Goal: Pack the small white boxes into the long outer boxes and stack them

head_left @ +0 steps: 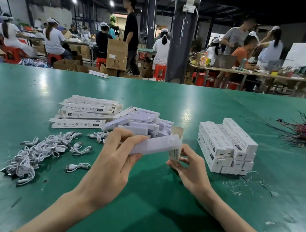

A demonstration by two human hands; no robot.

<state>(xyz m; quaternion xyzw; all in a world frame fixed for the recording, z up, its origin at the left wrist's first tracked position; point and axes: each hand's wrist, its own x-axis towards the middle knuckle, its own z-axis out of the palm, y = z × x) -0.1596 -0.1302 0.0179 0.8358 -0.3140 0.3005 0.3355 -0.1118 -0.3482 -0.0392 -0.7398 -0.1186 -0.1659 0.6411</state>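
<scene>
Flat outer boxes (77,124) read CE FC RoHS

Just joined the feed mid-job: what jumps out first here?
The left hand and right hand grip a long box with an open end flap, low at centre. Right of them stands a neat stack of packed boxes; behind and left lie a heap of small white boxes, flat outer boxes and white cables.

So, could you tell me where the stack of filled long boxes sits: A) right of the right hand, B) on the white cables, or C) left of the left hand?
A: the stack stands on the green table just right of the right hand, apart from the white cables.
</scene>
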